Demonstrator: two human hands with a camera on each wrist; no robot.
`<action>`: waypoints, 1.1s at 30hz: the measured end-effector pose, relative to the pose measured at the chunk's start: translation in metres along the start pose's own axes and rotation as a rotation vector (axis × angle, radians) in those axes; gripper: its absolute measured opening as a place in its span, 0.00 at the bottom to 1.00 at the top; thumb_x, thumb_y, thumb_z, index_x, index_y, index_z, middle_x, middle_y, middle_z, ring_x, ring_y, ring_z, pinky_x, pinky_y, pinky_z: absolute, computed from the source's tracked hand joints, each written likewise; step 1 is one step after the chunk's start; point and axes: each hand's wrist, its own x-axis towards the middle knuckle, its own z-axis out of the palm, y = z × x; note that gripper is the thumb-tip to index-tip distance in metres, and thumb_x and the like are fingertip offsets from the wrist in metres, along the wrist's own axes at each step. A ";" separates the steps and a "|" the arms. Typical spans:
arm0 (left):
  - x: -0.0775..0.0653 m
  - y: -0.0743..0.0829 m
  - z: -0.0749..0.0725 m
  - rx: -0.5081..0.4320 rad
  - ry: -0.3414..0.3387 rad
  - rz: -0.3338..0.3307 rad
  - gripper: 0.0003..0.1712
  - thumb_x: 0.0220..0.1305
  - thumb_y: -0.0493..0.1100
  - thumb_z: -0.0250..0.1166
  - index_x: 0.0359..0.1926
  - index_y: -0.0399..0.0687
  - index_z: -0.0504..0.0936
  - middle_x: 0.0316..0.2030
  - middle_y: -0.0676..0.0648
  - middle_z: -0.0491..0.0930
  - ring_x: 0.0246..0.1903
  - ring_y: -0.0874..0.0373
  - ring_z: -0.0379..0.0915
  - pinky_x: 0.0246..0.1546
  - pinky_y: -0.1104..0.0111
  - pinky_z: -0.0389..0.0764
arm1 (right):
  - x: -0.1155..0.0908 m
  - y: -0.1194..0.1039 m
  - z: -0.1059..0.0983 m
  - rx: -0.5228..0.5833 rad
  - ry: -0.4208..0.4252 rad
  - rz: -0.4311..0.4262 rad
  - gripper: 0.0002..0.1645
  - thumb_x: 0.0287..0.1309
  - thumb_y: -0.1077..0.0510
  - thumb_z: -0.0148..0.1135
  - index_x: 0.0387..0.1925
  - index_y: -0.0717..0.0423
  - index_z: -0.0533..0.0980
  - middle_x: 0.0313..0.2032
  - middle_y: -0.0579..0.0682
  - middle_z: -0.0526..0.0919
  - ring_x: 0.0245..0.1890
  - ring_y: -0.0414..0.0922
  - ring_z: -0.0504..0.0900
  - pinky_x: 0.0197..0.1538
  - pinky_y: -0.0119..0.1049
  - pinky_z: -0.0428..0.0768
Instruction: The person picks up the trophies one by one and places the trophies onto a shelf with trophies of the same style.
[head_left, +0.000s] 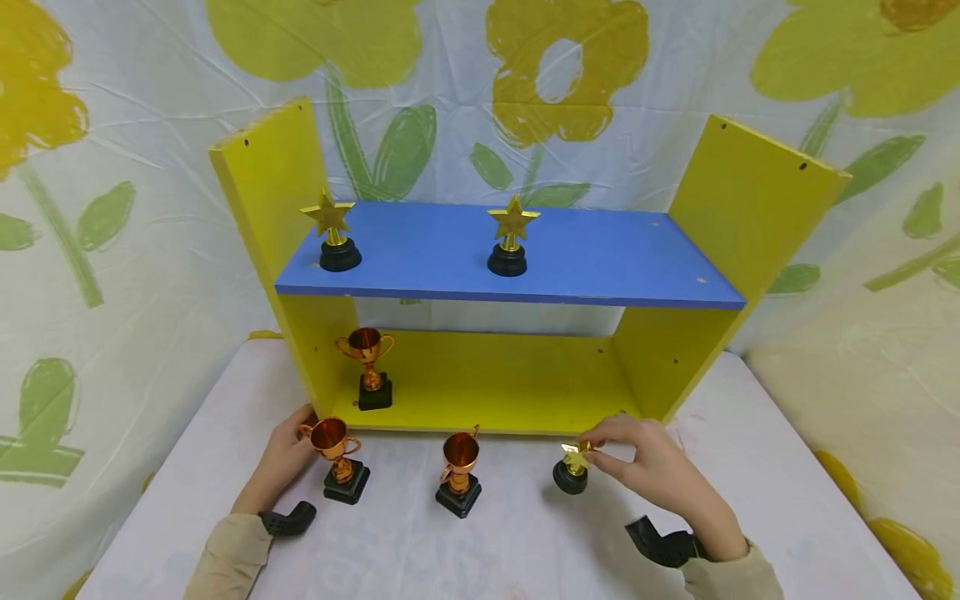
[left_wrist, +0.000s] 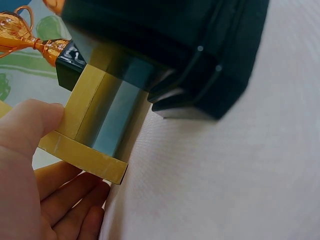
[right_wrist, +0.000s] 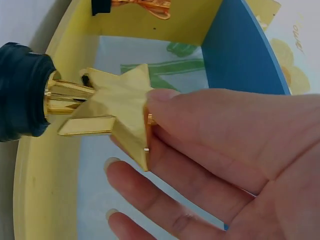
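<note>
My right hand [head_left: 648, 462] pinches a gold star trophy [right_wrist: 112, 102] by its star, between thumb and fingers. The trophy's round black base [head_left: 570, 477] is low over the table, in front of the shelf's right part. At the lower left corner of the yellow-and-blue shelf [head_left: 480, 383], my left hand [head_left: 288, 454] grips the side panel [left_wrist: 82, 157], thumb on one face and fingers behind it. A bronze cup trophy [head_left: 341, 462] stands close beside that hand; its black base [left_wrist: 165, 45] fills the upper left wrist view. Another bronze cup trophy [head_left: 459, 471] is on the table between both hands.
Two gold star trophies, one on the left [head_left: 337, 233] and one mid-shelf [head_left: 510, 237], stand on the blue board [head_left: 600, 254]. A bronze cup trophy [head_left: 371, 367] stands at the left of the yellow lower level. Flower-printed cloth [head_left: 450, 100] hangs behind the shelf.
</note>
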 end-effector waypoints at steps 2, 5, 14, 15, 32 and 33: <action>0.000 0.001 0.000 0.001 -0.004 -0.005 0.19 0.61 0.37 0.61 0.54 0.44 0.77 0.44 0.45 0.82 0.43 0.53 0.73 0.47 0.57 0.75 | 0.000 0.000 0.000 -0.003 0.035 -0.015 0.12 0.53 0.65 0.72 0.39 0.49 0.86 0.35 0.34 0.84 0.36 0.34 0.80 0.40 0.36 0.81; 0.001 0.002 0.000 -0.002 -0.014 -0.013 0.21 0.61 0.36 0.61 0.56 0.43 0.77 0.45 0.44 0.82 0.44 0.52 0.74 0.48 0.55 0.75 | 0.000 -0.001 -0.001 -0.001 0.088 -0.037 0.12 0.53 0.65 0.72 0.39 0.49 0.85 0.36 0.35 0.85 0.35 0.34 0.81 0.39 0.35 0.82; 0.001 0.004 -0.002 -0.018 -0.025 -0.033 0.21 0.62 0.37 0.60 0.57 0.43 0.76 0.46 0.43 0.82 0.45 0.50 0.73 0.49 0.52 0.74 | -0.001 -0.001 -0.003 0.009 0.193 -0.087 0.14 0.51 0.68 0.72 0.40 0.52 0.85 0.38 0.39 0.86 0.37 0.37 0.82 0.39 0.33 0.81; 0.001 0.004 -0.002 -0.020 -0.027 -0.035 0.22 0.63 0.37 0.60 0.58 0.43 0.76 0.46 0.43 0.81 0.45 0.50 0.73 0.49 0.51 0.74 | 0.000 -0.002 -0.003 0.012 0.199 -0.087 0.15 0.51 0.69 0.72 0.40 0.53 0.85 0.38 0.39 0.86 0.37 0.37 0.82 0.39 0.32 0.81; 0.000 0.007 -0.001 -0.025 -0.034 -0.058 0.23 0.64 0.38 0.61 0.60 0.42 0.74 0.47 0.41 0.81 0.45 0.49 0.73 0.49 0.51 0.74 | -0.001 -0.003 -0.006 0.036 0.310 -0.104 0.18 0.49 0.73 0.71 0.43 0.55 0.85 0.37 0.43 0.86 0.36 0.37 0.81 0.44 0.21 0.75; 0.000 0.007 -0.001 -0.029 -0.037 -0.058 0.23 0.64 0.38 0.61 0.61 0.41 0.74 0.47 0.41 0.81 0.46 0.49 0.73 0.49 0.50 0.74 | -0.001 -0.003 -0.007 0.032 0.320 -0.108 0.19 0.49 0.73 0.71 0.43 0.55 0.85 0.37 0.43 0.85 0.35 0.37 0.80 0.43 0.21 0.75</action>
